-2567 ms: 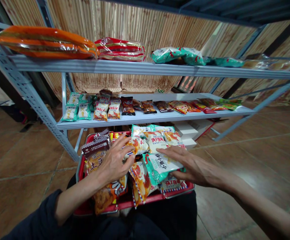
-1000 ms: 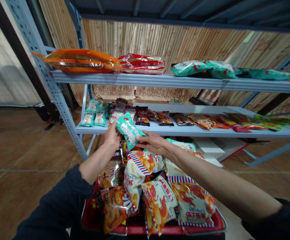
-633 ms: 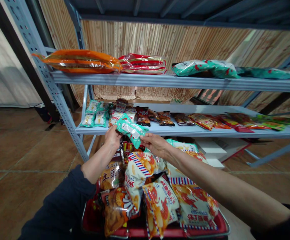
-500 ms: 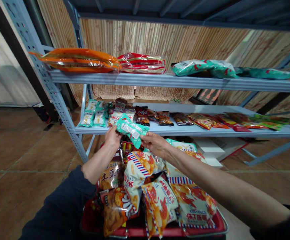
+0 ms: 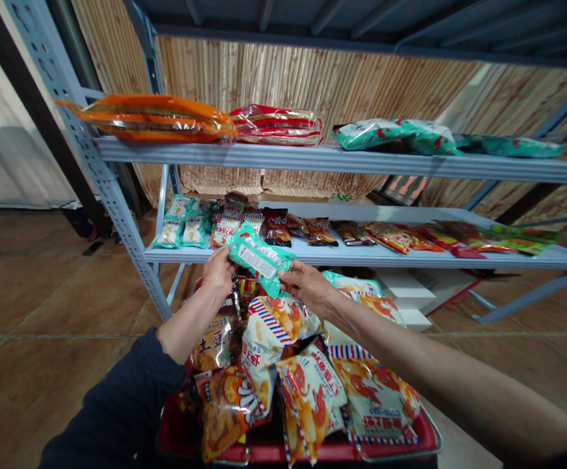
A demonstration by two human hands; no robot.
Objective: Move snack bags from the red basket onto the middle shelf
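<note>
**Two-handed grip on the green packet (image 5: 258, 257)**

I have the left hand (image 5: 219, 272) pinching the packet's left end and the right hand (image 5: 306, 284) gripping its right end between thumb and fingers. A pale printed panel faces my camera. The packet hangs between the hands; I can't tell whether it touches the lower shelf (image 5: 381, 258) just beyond them. Below the hands and closer to me, a red basket (image 5: 176, 426) holds snack bags (image 5: 310, 397). Beyond the left hand, small green-and-white packets (image 5: 194, 230) sit on that shelf.
</note>
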